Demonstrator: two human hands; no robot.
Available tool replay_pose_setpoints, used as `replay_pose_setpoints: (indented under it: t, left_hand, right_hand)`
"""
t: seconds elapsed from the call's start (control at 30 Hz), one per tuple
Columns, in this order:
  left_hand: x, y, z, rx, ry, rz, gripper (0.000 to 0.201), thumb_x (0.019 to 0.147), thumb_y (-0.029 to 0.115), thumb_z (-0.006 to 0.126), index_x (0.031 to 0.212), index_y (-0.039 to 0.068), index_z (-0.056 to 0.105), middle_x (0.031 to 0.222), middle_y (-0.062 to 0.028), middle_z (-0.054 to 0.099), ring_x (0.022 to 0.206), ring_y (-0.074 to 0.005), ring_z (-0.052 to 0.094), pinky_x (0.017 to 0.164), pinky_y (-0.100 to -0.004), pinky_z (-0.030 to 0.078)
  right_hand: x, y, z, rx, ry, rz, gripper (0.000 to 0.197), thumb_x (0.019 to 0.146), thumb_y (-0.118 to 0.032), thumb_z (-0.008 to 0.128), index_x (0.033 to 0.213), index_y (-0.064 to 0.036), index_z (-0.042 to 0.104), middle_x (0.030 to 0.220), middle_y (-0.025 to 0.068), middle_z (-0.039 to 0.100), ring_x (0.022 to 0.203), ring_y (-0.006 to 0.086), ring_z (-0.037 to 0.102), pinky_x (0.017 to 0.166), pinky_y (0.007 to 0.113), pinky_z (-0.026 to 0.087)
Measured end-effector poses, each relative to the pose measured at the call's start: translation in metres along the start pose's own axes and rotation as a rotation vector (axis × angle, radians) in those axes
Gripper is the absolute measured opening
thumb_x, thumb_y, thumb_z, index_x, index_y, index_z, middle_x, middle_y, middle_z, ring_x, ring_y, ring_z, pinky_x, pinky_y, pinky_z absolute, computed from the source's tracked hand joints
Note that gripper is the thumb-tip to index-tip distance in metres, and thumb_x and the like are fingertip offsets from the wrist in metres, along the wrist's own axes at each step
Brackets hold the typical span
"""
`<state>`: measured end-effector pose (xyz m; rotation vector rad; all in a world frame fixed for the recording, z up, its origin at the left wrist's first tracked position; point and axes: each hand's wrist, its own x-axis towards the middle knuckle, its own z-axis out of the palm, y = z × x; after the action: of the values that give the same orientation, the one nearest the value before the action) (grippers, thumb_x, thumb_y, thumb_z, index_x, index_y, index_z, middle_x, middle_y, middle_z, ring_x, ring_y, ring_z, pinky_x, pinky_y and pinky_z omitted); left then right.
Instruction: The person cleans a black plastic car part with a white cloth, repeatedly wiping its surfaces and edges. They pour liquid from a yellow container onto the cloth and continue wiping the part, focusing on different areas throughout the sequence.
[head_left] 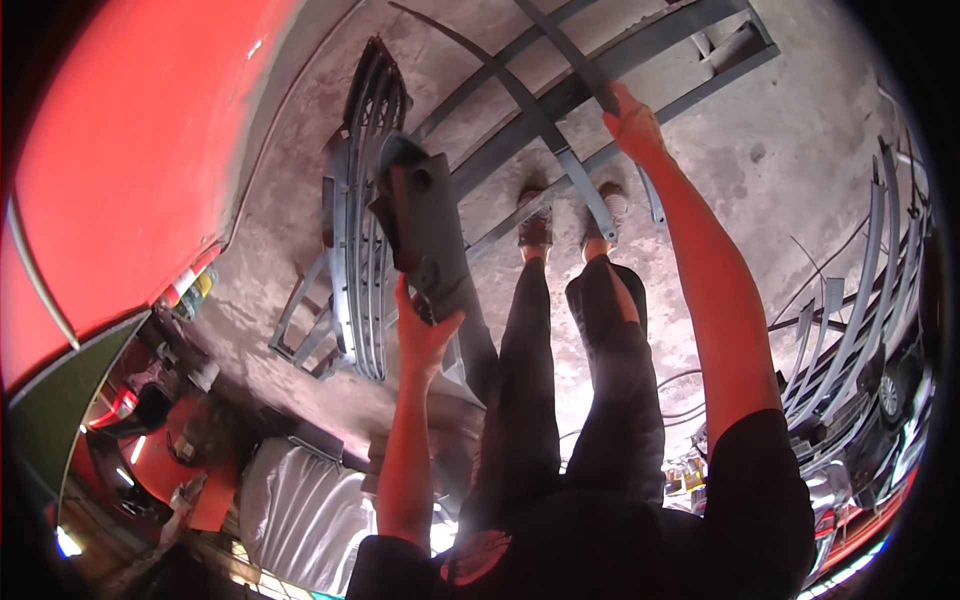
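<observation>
My left hand (425, 335) is closed on the lower part of a long grey car trim piece (440, 240), which stands upright beside my left leg. That piece has a round hole near its top and a dark, curved end. Farther out to the right, my right hand (637, 128) is closed round the near end of a dark flat strip (570, 48) that runs away past the top edge. Under the strip lies a dark rectangular frame (700, 95) on the floor. Another long curved strip (530, 105) crosses it and ends near my feet.
Left of the trim piece lies a slatted grey grille part (355, 230) on the stained concrete floor (750, 220). A large red surface (150, 170) fills the far left. Several long curved strips (860, 300) lean at the right. A silver cover (300, 510) shows at the lower left.
</observation>
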<state>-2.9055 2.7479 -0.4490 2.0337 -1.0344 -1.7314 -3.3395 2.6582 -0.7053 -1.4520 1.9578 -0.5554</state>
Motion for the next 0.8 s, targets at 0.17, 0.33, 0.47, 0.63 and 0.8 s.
replay_pose_setpoints:
  t: [0.17, 0.33, 0.47, 0.63, 0.8]
  left_hand:
    - [-0.001, 0.038, 0.002, 0.002, -0.042, -0.009, 0.106, 0.079, -0.002, 0.082, 0.165, 0.006, 0.019, 0.134, -0.0198, 0.062, 0.118, -0.0251, 0.066, 0.099, -0.0362, 0.055]
    - [-0.001, 0.057, 0.025, -0.207, -0.084, 0.056, 0.109, 0.079, -0.002, 0.083, 0.163, 0.001, 0.014, 0.136, -0.0218, 0.061, 0.121, -0.0281, 0.065, 0.104, -0.0373, 0.054]
    - [-0.011, 0.061, 0.049, -0.301, -0.108, -0.016, 0.11, 0.081, -0.003, 0.083, 0.164, 0.001, 0.01, 0.141, -0.0231, 0.057, 0.129, -0.0288, 0.061, 0.109, -0.04, 0.052]
    - [-0.032, 0.064, 0.057, -0.29, -0.191, -0.084, 0.09, 0.1, 0.026, 0.075, 0.165, 0.006, 0.017, 0.146, -0.0153, 0.054, 0.13, -0.0251, 0.059, 0.105, -0.04, 0.053]
    - [-0.048, 0.081, 0.064, -0.454, -0.27, -0.084, 0.069, 0.106, 0.033, 0.067, 0.161, 0.007, 0.034, 0.142, -0.0122, 0.058, 0.126, -0.023, 0.061, 0.103, -0.0383, 0.053]
  right_hand:
    - [-0.073, -0.103, -0.016, 0.168, 0.036, -0.157, 0.064, 0.097, -0.02, 0.074, 0.154, -0.0035, 0.049, 0.15, 0.0214, 0.059, 0.134, 0.0415, 0.059, 0.11, 0.045, 0.049]
    - [-0.215, -0.25, -0.024, 0.643, -0.541, 0.094, 0.118, 0.081, -0.053, 0.088, 0.167, -0.0023, 0.025, 0.161, 0.0265, 0.042, 0.151, 0.0407, 0.041, 0.126, 0.049, 0.03]
    - [-0.247, -0.293, -0.051, 0.533, -0.454, 0.241, 0.129, 0.075, -0.038, 0.092, 0.169, -0.0019, 0.012, 0.154, 0.0258, 0.046, 0.143, 0.0426, 0.049, 0.116, 0.044, 0.044]
    - [-0.265, -0.274, -0.073, 0.65, -0.354, 0.318, 0.113, 0.078, -0.022, 0.09, 0.167, 0.001, 0.024, 0.15, 0.0257, 0.052, 0.14, 0.039, 0.055, 0.114, 0.039, 0.046]
    - [-0.29, -0.295, -0.127, 0.849, -0.119, 0.36, 0.099, 0.077, -0.015, 0.09, 0.162, 0.0001, 0.04, 0.149, 0.0245, 0.058, 0.142, 0.0275, 0.054, 0.118, 0.036, 0.04]
